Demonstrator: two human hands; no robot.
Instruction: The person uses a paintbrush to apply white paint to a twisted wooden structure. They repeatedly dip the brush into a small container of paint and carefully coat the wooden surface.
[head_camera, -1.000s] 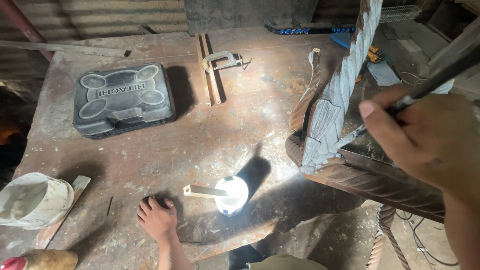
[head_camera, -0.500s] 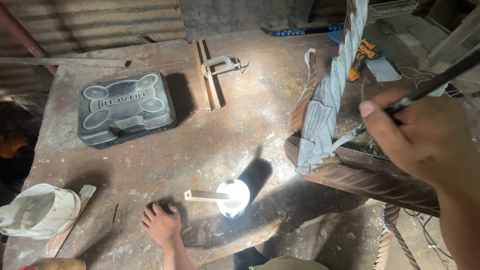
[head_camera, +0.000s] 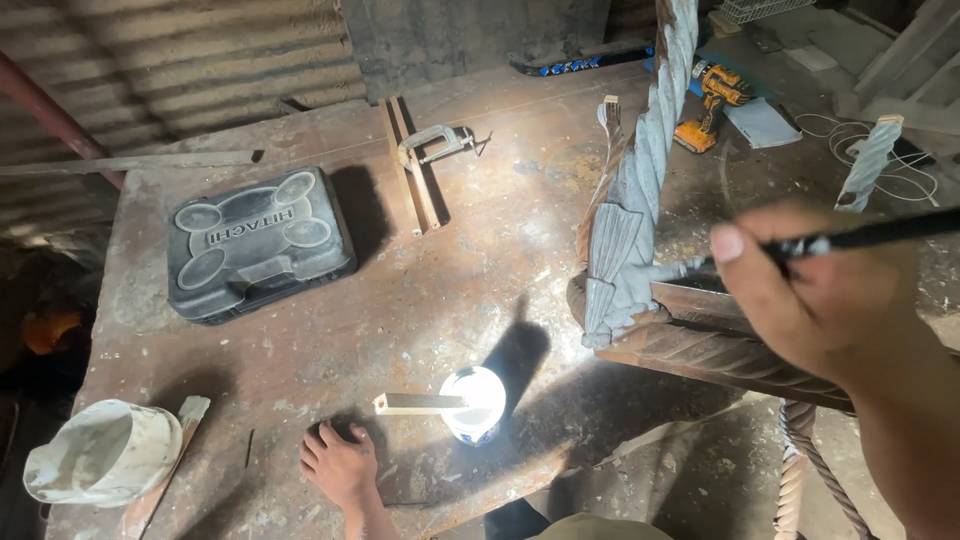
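Observation:
My right hand (head_camera: 830, 300) is close to the camera at the right and grips a thin dark brush (head_camera: 870, 236). The brush tip touches the grey-coated lower part of a carved, twisted wooden post (head_camera: 640, 190) that rises from a brown carved furniture piece (head_camera: 720, 350) leaning at the table's edge. A small open can of white paint (head_camera: 475, 402) stands on the worn brown table (head_camera: 480, 250), with a wooden stick (head_camera: 415, 403) laid across it. My left hand is not visible. A bare foot (head_camera: 340, 465) rests on the table left of the can.
A dark plastic tool case (head_camera: 255, 245) lies at the table's left. A metal clamp (head_camera: 440, 145) on wooden strips sits at the back. A stained white bucket (head_camera: 100, 455) is at bottom left. An orange cordless drill (head_camera: 715, 100), papers and cables lie at the far right.
The view has shifted slightly. My right hand keeps the brush on the carved post, and the brush tip sits a little lower on the carving. The foot and can stay put.

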